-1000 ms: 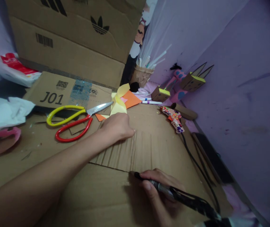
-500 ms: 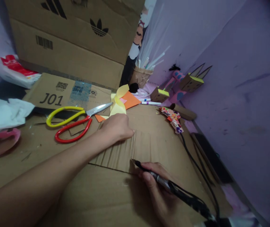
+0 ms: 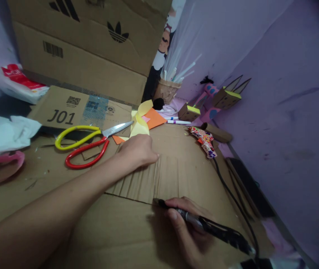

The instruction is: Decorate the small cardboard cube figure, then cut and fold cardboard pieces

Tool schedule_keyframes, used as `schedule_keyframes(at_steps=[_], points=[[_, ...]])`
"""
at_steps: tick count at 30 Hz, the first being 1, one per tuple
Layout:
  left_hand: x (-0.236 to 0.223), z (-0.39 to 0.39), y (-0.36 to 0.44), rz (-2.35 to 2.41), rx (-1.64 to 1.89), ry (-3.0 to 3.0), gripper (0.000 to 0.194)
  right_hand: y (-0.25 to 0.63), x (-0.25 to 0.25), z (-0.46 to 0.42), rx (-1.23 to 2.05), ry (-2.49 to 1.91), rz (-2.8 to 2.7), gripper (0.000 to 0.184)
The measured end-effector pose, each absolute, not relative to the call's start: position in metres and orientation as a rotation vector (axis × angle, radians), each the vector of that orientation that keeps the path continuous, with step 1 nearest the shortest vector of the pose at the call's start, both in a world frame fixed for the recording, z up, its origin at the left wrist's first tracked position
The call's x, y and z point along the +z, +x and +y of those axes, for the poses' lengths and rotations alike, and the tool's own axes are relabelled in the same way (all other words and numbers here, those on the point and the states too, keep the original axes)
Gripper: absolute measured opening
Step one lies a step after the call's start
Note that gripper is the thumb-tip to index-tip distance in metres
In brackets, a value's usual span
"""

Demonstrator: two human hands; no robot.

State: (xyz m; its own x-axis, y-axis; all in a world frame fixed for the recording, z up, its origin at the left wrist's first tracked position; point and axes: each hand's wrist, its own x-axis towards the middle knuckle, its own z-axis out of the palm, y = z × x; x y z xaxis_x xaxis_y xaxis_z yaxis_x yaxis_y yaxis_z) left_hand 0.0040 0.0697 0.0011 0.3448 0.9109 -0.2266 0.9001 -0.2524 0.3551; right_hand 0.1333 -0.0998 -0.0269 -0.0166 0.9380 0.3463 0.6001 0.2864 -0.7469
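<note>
A grooved cardboard piece (image 3: 137, 188) lies flat on a larger cardboard sheet (image 3: 114, 228). My left hand (image 3: 139, 149) is closed and presses down on the piece's far part, with its thumb pointing right; the curled fingers are mostly hidden. In my right hand (image 3: 187, 224) is a craft knife (image 3: 198, 220) with a dark handle, gripped like a pen. Its blade tip touches the near edge of the piece, at the lower end of a long line in the cardboard. Scissors (image 3: 103, 134) with one yellow and one red handle lie open left of my left hand.
Behind stand a big cardboard box (image 3: 86, 63) and a flat box (image 3: 78, 116). Yellow and orange paper (image 3: 155, 119), markers (image 3: 178, 122) and a patterned glue gun (image 3: 204, 142) with a black cord lie beyond my hands. A pink tape ring (image 3: 2, 170) is at left.
My right hand has drawn the craft knife a short way toward me along the line, down to the piece's near edge. The left hand stays in place.
</note>
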Motion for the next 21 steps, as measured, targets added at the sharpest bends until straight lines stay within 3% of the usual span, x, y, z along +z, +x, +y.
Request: schedule_keyframes(at_steps=[10,15,18,21], points=[[-0.002,0.071,0.003,1.572,0.075,2.197,0.034,0.131,-0.032,-0.11,0.534,-1.367,-1.469,0.013],[-0.005,0.07,0.001,1.518,0.155,2.188,0.03,0.143,-0.021,-0.084,0.31,-1.469,-1.536,0.017],[0.005,0.067,-0.006,1.443,0.236,2.165,0.031,0.166,-0.009,-0.043,0.145,-1.459,-1.744,0.022],[0.031,0.061,-0.025,1.429,0.336,2.128,0.028,0.194,-0.002,0.009,0.035,-1.396,-2.078,0.041]])
